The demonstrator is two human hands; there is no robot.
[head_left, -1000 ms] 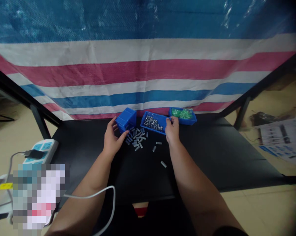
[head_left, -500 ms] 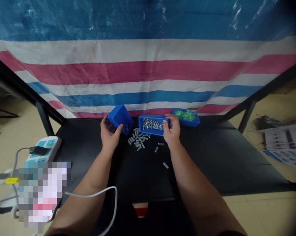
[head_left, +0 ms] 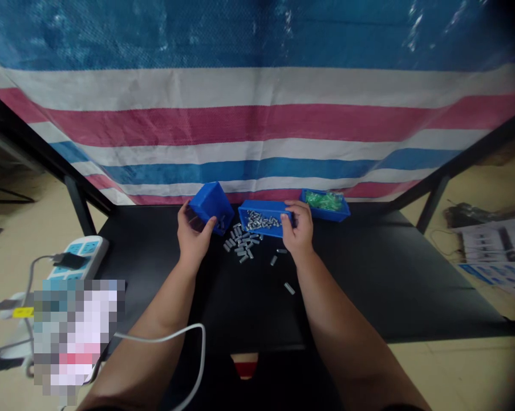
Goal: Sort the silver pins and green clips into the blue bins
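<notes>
My left hand (head_left: pixel 195 237) grips a blue plastic bin (head_left: pixel 210 201), tipped steeply so its opening faces down and to the right; a few metal pieces show inside its lower edge. My right hand (head_left: pixel 299 228) holds the right end of a second blue bin (head_left: pixel 263 206), tilted toward me, with many small shiny metal pieces (head_left: pixel 261 221) in it. Between and below the two bins lies a loose pile of short silvery metal cylinders (head_left: pixel 242 242) on the black table. Several more cylinders lie apart, one of them a single cylinder (head_left: pixel 289 288) nearer to me.
A third blue bin (head_left: pixel 332 215) with green plastic-looking pieces (head_left: pixel 323 201) stands behind my right hand. At the left are a power strip (head_left: pixel 95 257) with plugs and a blurred-out object (head_left: pixel 80 337). A white cable (head_left: pixel 199 342) crosses my left forearm. Striped sheeting (head_left: pixel 257 125) hangs behind the table.
The right-hand bin is tilted further toward me, and the metal pieces in it have slid toward its lower side. The left-hand bin stays tipped much as before.
</notes>
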